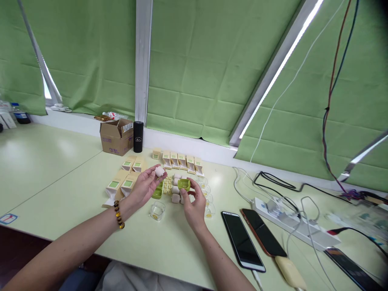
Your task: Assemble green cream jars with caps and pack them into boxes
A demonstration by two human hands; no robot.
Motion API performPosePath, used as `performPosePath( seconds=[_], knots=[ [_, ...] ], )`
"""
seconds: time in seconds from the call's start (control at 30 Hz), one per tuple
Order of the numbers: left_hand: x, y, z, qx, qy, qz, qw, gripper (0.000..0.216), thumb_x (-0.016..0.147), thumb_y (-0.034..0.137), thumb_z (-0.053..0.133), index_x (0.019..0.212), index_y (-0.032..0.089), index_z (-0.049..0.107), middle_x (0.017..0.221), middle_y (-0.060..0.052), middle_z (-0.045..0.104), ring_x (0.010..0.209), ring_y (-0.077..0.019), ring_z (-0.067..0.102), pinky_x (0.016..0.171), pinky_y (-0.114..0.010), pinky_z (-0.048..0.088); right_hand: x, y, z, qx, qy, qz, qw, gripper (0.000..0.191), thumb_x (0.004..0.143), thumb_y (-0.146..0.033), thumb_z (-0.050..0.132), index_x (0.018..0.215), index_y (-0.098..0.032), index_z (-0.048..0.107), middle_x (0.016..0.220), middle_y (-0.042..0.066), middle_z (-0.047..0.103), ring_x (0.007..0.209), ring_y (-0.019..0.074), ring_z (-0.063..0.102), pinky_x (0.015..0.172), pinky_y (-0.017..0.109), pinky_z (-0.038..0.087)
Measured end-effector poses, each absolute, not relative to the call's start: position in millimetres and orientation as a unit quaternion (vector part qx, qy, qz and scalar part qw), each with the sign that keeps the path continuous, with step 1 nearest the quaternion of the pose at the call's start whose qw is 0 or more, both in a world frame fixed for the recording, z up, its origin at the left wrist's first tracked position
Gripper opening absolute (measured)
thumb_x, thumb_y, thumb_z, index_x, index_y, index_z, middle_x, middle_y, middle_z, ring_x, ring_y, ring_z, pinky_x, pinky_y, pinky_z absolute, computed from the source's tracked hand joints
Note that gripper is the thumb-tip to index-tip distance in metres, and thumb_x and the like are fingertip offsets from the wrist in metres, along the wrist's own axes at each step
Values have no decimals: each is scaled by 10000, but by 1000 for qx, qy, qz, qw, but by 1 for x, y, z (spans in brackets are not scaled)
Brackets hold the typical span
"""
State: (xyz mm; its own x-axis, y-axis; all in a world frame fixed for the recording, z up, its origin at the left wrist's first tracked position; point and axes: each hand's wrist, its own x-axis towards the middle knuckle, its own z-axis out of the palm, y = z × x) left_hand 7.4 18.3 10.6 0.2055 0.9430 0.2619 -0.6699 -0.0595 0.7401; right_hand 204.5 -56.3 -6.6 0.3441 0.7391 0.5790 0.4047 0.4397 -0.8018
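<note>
My left hand [143, 186] holds a pale pinkish rounded block [159, 171] between thumb and fingers, raised above the table. In my right hand [195, 205] is a small green square cup [183, 185], pinched at its side and tilted toward me. Between and under the hands lie more green cups [157, 193], small yellow pieces [167, 185] and several pale blocks [176, 198]. One clear plastic case [157, 211] stands in front of my left hand. Beyond my right hand is a column of similar clear cases [209, 209], partly hidden by it.
Small cream cartons [182, 161] stand in a row at the back; others [114, 185] lie left. Behind are a cardboard box [117, 137] and a black tumbler [138, 137]. To the right lie phones [243, 241], a power strip [287, 224] and loose cables.
</note>
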Motion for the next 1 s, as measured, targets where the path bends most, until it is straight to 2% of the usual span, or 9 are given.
performPosePath(
  seconds=[0.13, 0.33, 0.47, 0.57, 0.67, 0.73, 0.8, 0.87, 1.0],
  knots=[
    [10, 12, 14, 340, 145, 583, 723, 287, 958, 171, 744, 1230, 97, 694, 1238, -171, 751, 1183, -249, 741, 1185, -437, 534, 200, -59, -8, -516, -561, 133, 633, 500, 945, -474, 695, 1368, -209, 671, 1271, 136, 732, 1036, 259, 688, 838, 406, 601],
    [11, 9, 19, 290, 167, 585, 739, 135, 974, 79, 665, 1095, 75, 726, 1189, -193, 771, 1149, -246, 760, 1114, -398, 595, 200, -60, -6, -518, -557, 126, 637, 506, 941, -496, 695, 1357, -208, 685, 1251, 135, 734, 1026, 257, 687, 815, 397, 602],
    [11, 11, 17, 296, 162, 590, 733, 122, 966, 137, 717, 1075, 86, 738, 1178, -187, 772, 1135, -244, 756, 1099, -403, 599, 200, -60, -5, -520, -548, 127, 642, 508, 935, -501, 699, 1347, -205, 682, 1245, 130, 733, 1017, 253, 689, 824, 399, 597],
    [11, 12, 14, 355, 160, 592, 705, 292, 938, 268, 799, 1184, 125, 731, 1195, -150, 765, 1121, -228, 741, 1091, -411, 590, 201, -59, -2, -514, -536, 126, 657, 493, 934, -487, 698, 1342, -212, 667, 1278, 129, 719, 1092, 263, 679, 846, 394, 592],
    [11, 12, 13, 463, 223, 590, 622, 474, 851, 336, 886, 1263, 170, 718, 1200, -117, 757, 1094, -214, 721, 1046, -391, 587, 202, -59, 2, -507, -512, 128, 682, 496, 928, -476, 702, 1350, -222, 647, 1310, 128, 700, 1125, 263, 673, 863, 390, 589],
    [12, 9, 13, 559, 280, 574, 528, 487, 793, 330, 921, 1222, 190, 738, 1187, -106, 756, 1087, -232, 707, 1010, -395, 583, 203, -59, 4, -504, -498, 125, 695, 501, 923, -472, 706, 1353, -223, 640, 1308, 127, 694, 1127, 262, 672, 868, 389, 586],
    [14, 4, 12, 656, 317, 542, 419, 430, 777, 300, 918, 1167, 214, 758, 1181, -93, 755, 1093, -258, 696, 1001, -421, 571, 204, -59, 5, -502, -488, 124, 703, 501, 918, -471, 710, 1344, -217, 641, 1298, 129, 693, 1136, 264, 666, 867, 388, 581],
    [17, -2, 12, 741, 320, 501, 312, 333, 828, 262, 865, 1142, 233, 760, 1194, -84, 751, 1120, -271, 685, 1016, -439, 548, 205, -58, 5, -503, -479, 125, 708, 504, 909, -472, 714, 1334, -211, 643, 1295, 133, 695, 1152, 268, 660, 868, 388, 577],
    [24, -12, 13, 873, 245, 405, 118, 143, 947, 195, 738, 1090, 202, 729, 1107, -82, 756, 1079, -260, 666, 1009, -437, 495, 209, -54, 5, -509, -461, 125, 716, 534, 893, -482, 720, 1341, -205, 634, 1274, 130, 704, 1141, 266, 658, 870, 390, 568]
  ],
)
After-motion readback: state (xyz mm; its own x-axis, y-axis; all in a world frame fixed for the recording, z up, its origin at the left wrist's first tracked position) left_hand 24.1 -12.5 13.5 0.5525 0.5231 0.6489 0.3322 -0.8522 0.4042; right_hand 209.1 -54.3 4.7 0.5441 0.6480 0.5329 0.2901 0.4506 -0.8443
